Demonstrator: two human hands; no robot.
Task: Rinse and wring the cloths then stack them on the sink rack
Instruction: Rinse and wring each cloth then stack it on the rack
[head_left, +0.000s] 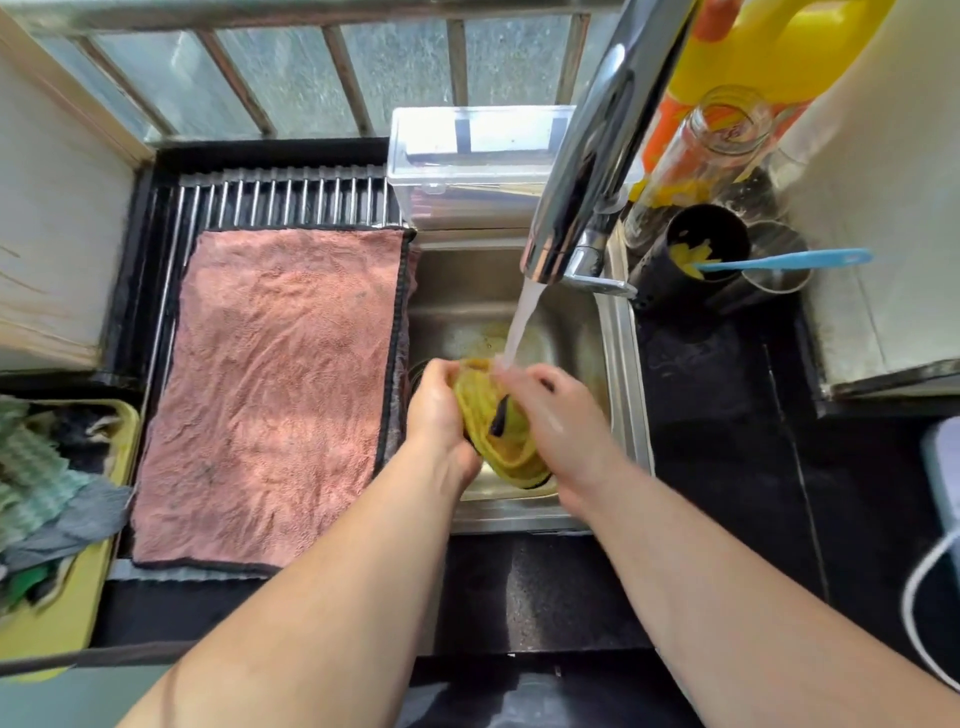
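Observation:
A yellow cloth (506, 439) with a dark edge hangs bunched between both hands over the steel sink (621, 374). My left hand (436, 410) grips its left side and my right hand (558, 415) grips its right side. Water runs from the chrome tap (582, 171) onto the top of the cloth. A pink cloth (275, 395) lies spread flat on the sink rack (275, 200) to the left of the sink.
A yellow tray (78, 613) at the far left holds several crumpled cloths (36, 478). A clear plastic box (467, 161) stands behind the sink. On the black counter at the right stand bottles, a dark cup (701, 244) and a blue-handled tool (779, 260).

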